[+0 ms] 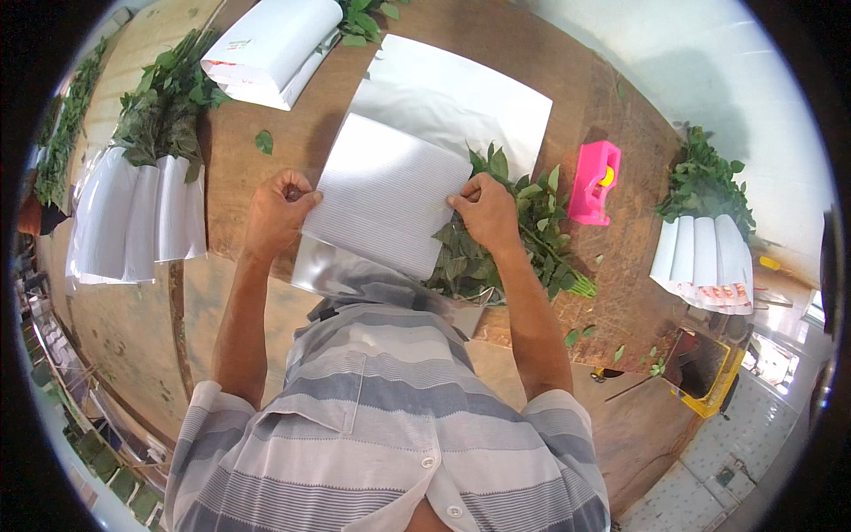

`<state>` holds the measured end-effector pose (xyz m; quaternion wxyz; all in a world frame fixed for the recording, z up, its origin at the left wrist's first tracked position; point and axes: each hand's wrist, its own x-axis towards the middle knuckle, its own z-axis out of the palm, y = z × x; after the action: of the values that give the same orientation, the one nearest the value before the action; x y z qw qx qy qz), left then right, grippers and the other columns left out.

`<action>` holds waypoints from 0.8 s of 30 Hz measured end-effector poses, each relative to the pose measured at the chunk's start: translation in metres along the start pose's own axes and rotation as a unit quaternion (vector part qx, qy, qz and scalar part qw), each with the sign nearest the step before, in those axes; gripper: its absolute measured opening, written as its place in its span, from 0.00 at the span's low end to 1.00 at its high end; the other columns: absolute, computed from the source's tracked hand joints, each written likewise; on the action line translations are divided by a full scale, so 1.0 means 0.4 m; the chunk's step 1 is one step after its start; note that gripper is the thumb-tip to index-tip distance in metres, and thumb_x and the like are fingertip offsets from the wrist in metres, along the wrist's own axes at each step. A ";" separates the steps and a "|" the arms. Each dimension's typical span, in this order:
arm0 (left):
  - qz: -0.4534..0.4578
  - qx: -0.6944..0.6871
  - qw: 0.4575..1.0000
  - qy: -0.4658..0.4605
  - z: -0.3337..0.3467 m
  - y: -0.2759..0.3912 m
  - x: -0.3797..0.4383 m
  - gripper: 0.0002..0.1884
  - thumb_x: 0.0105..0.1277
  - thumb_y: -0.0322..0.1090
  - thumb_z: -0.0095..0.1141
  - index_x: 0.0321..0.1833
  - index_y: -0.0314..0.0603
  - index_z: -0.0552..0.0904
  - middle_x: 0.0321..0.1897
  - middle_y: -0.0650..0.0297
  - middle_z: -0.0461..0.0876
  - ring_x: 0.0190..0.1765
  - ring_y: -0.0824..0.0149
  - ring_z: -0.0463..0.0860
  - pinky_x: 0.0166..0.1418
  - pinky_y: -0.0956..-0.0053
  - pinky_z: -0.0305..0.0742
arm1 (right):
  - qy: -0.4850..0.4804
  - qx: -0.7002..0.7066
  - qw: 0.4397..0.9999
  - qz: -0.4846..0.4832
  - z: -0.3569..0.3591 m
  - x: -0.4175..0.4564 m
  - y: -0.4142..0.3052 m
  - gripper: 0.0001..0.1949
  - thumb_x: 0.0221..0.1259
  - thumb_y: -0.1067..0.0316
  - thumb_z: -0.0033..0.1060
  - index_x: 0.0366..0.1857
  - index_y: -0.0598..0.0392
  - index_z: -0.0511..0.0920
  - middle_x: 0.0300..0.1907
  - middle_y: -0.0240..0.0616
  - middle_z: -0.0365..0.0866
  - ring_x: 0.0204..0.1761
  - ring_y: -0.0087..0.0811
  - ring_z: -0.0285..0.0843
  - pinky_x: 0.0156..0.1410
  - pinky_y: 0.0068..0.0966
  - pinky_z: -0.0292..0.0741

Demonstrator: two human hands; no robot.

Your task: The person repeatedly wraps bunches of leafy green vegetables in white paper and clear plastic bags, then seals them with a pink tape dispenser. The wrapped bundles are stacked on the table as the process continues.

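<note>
A white sheet of finely corrugated paper [389, 193] is stretched between my hands in front of my body. My left hand [282, 209] pinches its left edge between thumb and fingers. At the right edge, my right hand [488, 209] has a similar pinch hold, with its wrist over a bunch of leafy green stems [532, 219]. The cut stem ends point toward the lower right; the corrugated sheet hides the bunch's other end. Beyond the held sheet lies a large white sheet [459, 100]. Shiny clear film [346, 266] shows below it, near the table's front edge.
Right of the stems stands a pink tape dispenser [592, 183]. Wrapped leafy bunches lie at the left [139, 213] and the right [705, 259]. A folded white stack [272, 50] rests at the back left. A yellow-rimmed crate [718, 386] sits below the wooden table [625, 319].
</note>
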<state>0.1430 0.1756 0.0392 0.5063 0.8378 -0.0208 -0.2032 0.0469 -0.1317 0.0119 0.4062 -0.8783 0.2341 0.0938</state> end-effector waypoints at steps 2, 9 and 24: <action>0.003 -0.019 1.000 0.002 0.003 -0.002 0.003 0.07 0.59 0.23 0.66 0.31 0.37 0.78 0.22 0.71 0.76 0.26 0.80 0.73 0.28 0.82 0.67 | -0.010 -0.009 1.000 0.004 -0.013 0.018 0.010 0.14 0.52 0.59 0.74 0.30 0.59 0.81 0.31 0.45 0.85 0.35 0.41 0.83 0.43 0.35 0.78; -0.016 -0.020 0.999 -0.025 -0.009 0.001 0.017 0.09 0.59 0.24 0.66 0.40 0.37 0.79 0.25 0.68 0.81 0.28 0.78 0.77 0.30 0.82 0.70 | 0.188 0.033 0.982 -0.006 -0.077 0.012 0.046 0.16 0.54 0.58 0.72 0.34 0.60 0.80 0.30 0.45 0.83 0.34 0.41 0.81 0.43 0.37 0.76; -0.076 -0.120 0.988 0.066 -0.112 -0.118 0.047 0.22 0.71 0.48 0.57 0.53 0.34 0.79 0.31 0.61 0.83 0.31 0.70 0.80 0.35 0.74 0.76 | -0.020 -0.279 0.922 -0.269 0.116 -0.087 -0.216 0.54 0.42 0.52 0.79 0.75 0.55 0.53 0.73 0.60 0.56 0.76 0.57 0.51 0.79 0.54 0.45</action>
<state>0.1686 0.2318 0.0109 0.5866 0.7815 0.1010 -0.1870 0.0598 -0.0364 0.0519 0.1597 -0.9839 -0.0542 0.0599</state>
